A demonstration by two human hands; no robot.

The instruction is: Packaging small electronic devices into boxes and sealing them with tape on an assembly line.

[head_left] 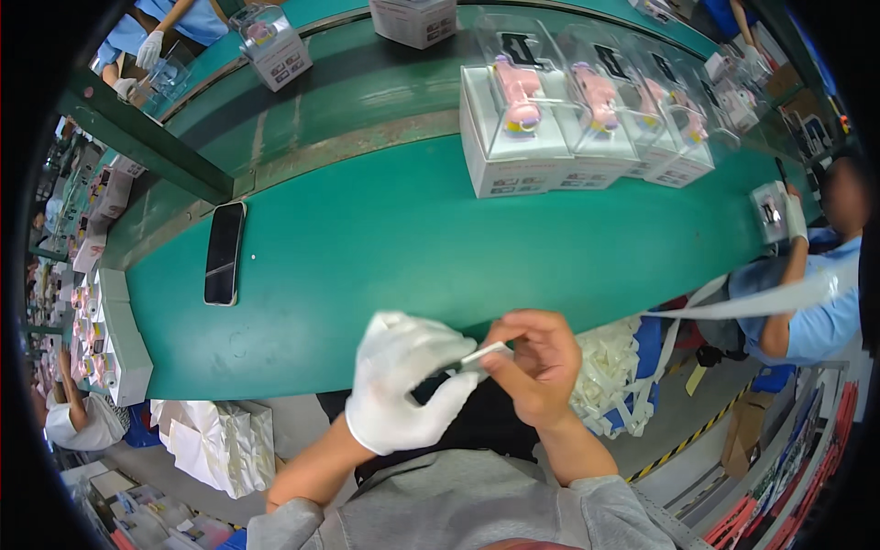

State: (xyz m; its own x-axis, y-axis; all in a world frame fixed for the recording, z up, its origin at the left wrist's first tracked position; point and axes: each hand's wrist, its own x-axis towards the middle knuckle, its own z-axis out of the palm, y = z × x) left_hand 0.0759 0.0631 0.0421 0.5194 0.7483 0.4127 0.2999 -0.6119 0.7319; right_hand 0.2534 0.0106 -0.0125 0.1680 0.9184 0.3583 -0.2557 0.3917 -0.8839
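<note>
In front of my body, at the near edge of the green table, my two hands come together. My left hand wears a white glove; its thumb and fingers curl in around one end of a small flat white strip. The bare fingers of my right hand pinch the other end between thumb and fingertips. What exactly the strip is cannot be made out, and part of it is covered by fingers.
White boxes topped by clear covers with pink toys stand at the back right. A phone lies left. More boxed toys line the left edge. White strips fill a bin below right. A co-worker sits at the right.
</note>
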